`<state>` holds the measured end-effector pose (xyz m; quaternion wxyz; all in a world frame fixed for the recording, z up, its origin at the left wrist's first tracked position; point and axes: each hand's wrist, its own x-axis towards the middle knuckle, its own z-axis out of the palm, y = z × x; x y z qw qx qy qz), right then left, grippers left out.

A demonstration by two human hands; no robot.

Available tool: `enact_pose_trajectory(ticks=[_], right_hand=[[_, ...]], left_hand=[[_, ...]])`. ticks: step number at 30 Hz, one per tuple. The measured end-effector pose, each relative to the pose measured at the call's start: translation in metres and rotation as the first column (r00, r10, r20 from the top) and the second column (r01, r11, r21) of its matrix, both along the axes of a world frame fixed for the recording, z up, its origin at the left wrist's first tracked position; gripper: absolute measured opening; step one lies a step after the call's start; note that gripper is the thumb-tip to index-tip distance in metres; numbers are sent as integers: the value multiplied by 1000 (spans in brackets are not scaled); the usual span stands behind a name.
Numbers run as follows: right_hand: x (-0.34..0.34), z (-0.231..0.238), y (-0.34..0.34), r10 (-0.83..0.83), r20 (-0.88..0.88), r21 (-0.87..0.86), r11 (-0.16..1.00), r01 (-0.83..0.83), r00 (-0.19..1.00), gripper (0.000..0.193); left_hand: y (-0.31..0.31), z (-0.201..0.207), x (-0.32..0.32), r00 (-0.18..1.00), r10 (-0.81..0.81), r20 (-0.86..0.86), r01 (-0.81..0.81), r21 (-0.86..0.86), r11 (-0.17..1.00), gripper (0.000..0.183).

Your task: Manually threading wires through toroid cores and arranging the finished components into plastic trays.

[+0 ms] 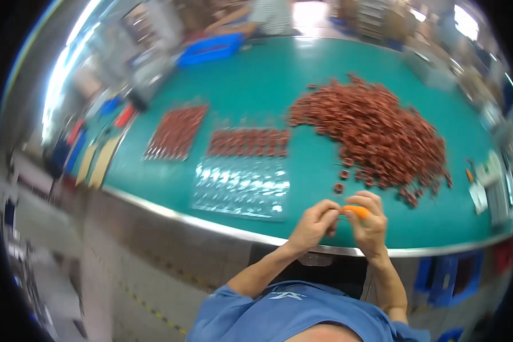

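Observation:
Near the front edge of the green table, my right hand (371,227) is closed around a small tool with an orange handle (356,211). My left hand (318,221) meets it at the tool's tip with fingers pinched. Whatever small piece those fingers hold is hidden. Just beyond lies a big heap of small reddish-brown ring-shaped parts (382,134), with a few strays at its near side. To the left, a clear plastic blister tray (239,188) has its far rows filled with such parts and its near pockets bare. A second tray (176,132), full of parts, lies farther left.
A blue bin (211,49) stands at the far left edge, where another person (271,17) works. Tan strips (104,159) lie along the left side. White papers (479,196) and a grey box-like item (499,199) sit at the right. Blue crates (450,279) are below the table.

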<state>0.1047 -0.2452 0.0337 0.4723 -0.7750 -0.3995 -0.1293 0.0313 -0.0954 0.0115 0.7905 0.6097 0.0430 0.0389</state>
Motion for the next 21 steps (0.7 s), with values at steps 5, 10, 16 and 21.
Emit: enact_pose_trajectory(ticks=[5, 10, 16, 21], right_hand=[[-9, -9, 18, 83, -302, 125, 991, -46, 950, 17], [-4, -26, 15, 119, -486, 199, 980, -23, 866, 30], [-14, -39, 24, 219, -647, 223, 970, -94, 730, 26], [-12, -41, 10, 118, -681, 201, 979, 30, 723, 30]], left_hand=[[5, -5, -14, 988, 149, 40, -144, -100, 984, 14], [12, -12, -15, 975, 210, 70, -193, -200, 961, 16], [17, -17, -25, 992, 90, 83, -85, -65, 994, 22], [3, -4, -17, 995, 60, 73, -81, 323, 943, 19]])
